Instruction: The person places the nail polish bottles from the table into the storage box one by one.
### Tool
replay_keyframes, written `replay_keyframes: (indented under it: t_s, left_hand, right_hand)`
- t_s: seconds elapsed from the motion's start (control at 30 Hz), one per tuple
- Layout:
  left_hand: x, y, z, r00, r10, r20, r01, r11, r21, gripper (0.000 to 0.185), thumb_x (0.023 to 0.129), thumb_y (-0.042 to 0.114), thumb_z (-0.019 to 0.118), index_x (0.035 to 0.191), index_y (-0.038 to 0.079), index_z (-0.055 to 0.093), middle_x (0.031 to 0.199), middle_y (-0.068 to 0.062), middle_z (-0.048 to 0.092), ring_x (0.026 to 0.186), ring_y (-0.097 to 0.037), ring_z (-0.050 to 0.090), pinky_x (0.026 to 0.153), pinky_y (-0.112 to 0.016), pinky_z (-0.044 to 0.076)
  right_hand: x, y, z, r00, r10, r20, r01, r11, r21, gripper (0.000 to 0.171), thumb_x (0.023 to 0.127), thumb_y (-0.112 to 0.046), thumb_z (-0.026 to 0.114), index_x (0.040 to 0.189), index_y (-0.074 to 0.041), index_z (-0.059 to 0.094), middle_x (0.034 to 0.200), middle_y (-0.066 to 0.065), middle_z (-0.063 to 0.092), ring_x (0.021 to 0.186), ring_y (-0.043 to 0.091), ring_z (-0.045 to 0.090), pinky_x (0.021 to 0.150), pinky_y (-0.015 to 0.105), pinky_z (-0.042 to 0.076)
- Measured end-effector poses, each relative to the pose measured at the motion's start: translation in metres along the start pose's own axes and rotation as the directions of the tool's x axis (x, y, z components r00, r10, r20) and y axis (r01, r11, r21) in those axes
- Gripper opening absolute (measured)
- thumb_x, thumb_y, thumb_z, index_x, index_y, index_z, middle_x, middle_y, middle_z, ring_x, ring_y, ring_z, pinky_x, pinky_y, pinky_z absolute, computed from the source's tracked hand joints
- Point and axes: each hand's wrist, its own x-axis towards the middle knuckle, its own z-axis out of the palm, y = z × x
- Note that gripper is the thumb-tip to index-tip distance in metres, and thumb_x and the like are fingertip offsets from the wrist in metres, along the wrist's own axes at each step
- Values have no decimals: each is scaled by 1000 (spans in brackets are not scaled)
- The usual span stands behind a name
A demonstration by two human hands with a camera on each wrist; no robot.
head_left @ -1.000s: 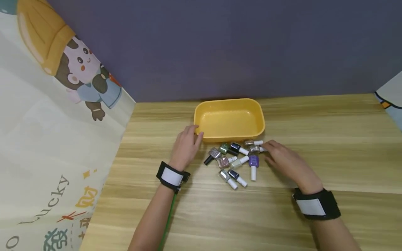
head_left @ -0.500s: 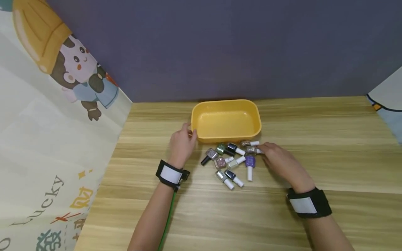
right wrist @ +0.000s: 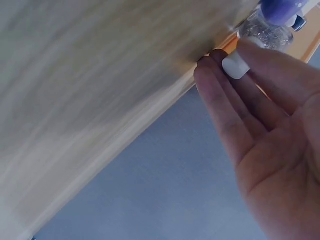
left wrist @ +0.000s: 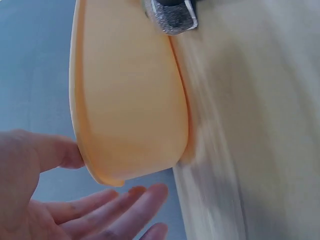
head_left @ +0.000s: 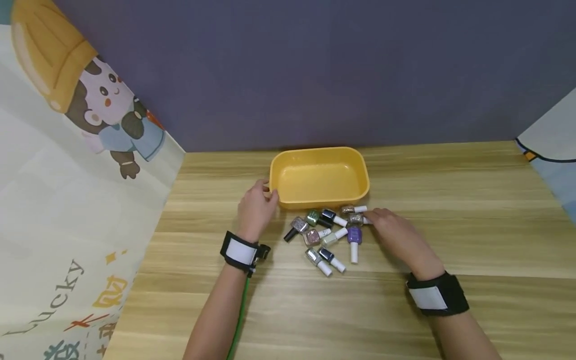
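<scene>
Glitter nail polish bottle (head_left: pixel 356 218) lies on its side on the wooden table (head_left: pixel 450 210), just below the yellow tray (head_left: pixel 318 177) at the tray's 5 o'clock corner, white cap (right wrist: pixel 235 65) pointing toward 3 o'clock. Right hand (head_left: pixel 390 230) is on it: thumb and forefinger close on the white cap, other fingers (right wrist: pixel 225 120) nearly straight and close together per the right wrist view. Bottle not lifted, as far as the head view shows.

Rest of the nail polish cluster (head_left: pixel 326 235) sits at 9 o'clock of that bottle, all lying down, in front of the tray's near wall. Purple bottle (head_left: pixel 354 236) is just beside the right hand, at its 9 o'clock, cap toward 6 o'clock.

Left hand (head_left: pixel 255 207) is at the tray's 8 o'clock corner. Thumb touches the tray rim, fingers (left wrist: pixel 120 205) loosely spread and relaxed under the corner, not curled round it. Left wrist view is partly blurred.

Both wrists carry black straps. Green cable (head_left: pixel 238 320) runs along the left forearm. Cartoon-print sheet (head_left: pixel 67 175) stands at 9 o'clock of the table; grey-purple backdrop (head_left: pixel 315 70) at 12 o'clock.
</scene>
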Motion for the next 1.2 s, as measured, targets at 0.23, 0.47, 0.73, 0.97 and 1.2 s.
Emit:
replay_keyframes:
  t_s: [0.23, 0.47, 0.73, 0.97, 1.2]
  left_hand:
    - [8, 1, 6, 999, -42, 2, 42, 998, -54, 59, 92, 36, 64, 138, 1, 51, 122, -17, 64, 88, -26, 70, 72, -43, 56]
    - [5, -8, 23, 998, -54, 24, 57, 988, -141, 52, 96, 23, 58, 144, 6, 48, 121, -19, 66, 84, -28, 68, 68, -41, 55]
    - [15, -3, 25, 1000, -4, -4, 3, 989, -148, 55, 94, 14, 52, 149, 9, 43, 103, -19, 69, 71, -29, 61, 58, -40, 49]
    - [17, -1, 25, 999, 24, 43, -19, 993, -118, 63, 96, 14, 49, 157, 10, 30, 90, -17, 63, 63, -25, 52, 57, -36, 44]
    - [13, -2, 26, 998, 45, 32, -42, 995, -89, 62, 97, 12, 50, 155, 3, 31, 68, -8, 50, 54, -20, 47, 50, -33, 41]
  right_hand:
    - [1, 3, 5, 1000, -1, -31, 2, 1000, 11, 26, 92, 1, 63, 118, 0, 67, 108, 17, 71, 97, 32, 69, 83, 47, 57]
    - [-1, 3, 7, 999, -14, -39, 16, 999, 45, 23, 91, -5, 67, 114, -2, 68, 103, 14, 72, 93, 29, 69, 81, 46, 57]
    - [5, 6, 2, 999, 0, -45, 3, 997, 75, 23, 91, -7, 68, 114, -4, 69, 102, 11, 72, 92, 27, 69, 81, 44, 57]
    - [8, 5, 2, 998, -17, -67, 23, 996, 89, 24, 89, -4, 71, 112, -4, 69, 102, 9, 72, 93, 25, 69, 81, 42, 57]
    - [9, 3, 1, 996, -38, -83, 47, 994, 103, 22, 87, -1, 71, 108, -3, 70, 98, 10, 71, 89, 26, 69, 79, 43, 57]
